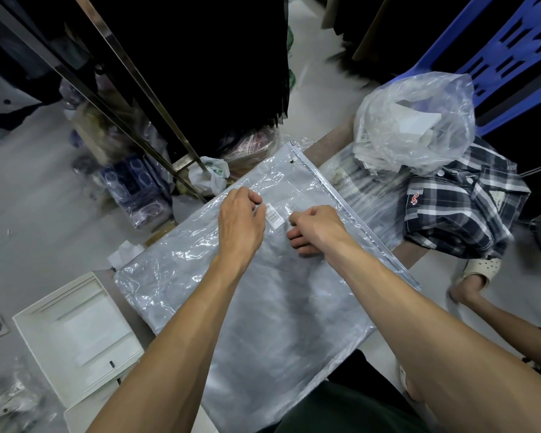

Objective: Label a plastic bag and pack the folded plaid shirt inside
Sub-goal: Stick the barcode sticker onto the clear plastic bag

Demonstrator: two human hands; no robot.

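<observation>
A clear grey plastic zip bag (pixel 263 292) lies flat in front of me on a low surface. A small white barcode label (pixel 273 215) sits on its upper part. My left hand (pixel 241 220) rests just left of the label, fingertips curled at its edge. My right hand (pixel 314 228) is a loose fist pressing the bag just right of the label. The folded dark plaid shirt (pixel 459 207) lies to the right beyond the bag's zip edge.
A crumpled clear bag of paper tags (pixel 416 120) sits on the shirt's far side, before a blue plastic chair (pixel 512 51). A white tray (pixel 75 335) lies on the floor at left. A metal rack (pixel 132 98) and bagged goods stand behind. A sandalled foot (pixel 475 273) is at right.
</observation>
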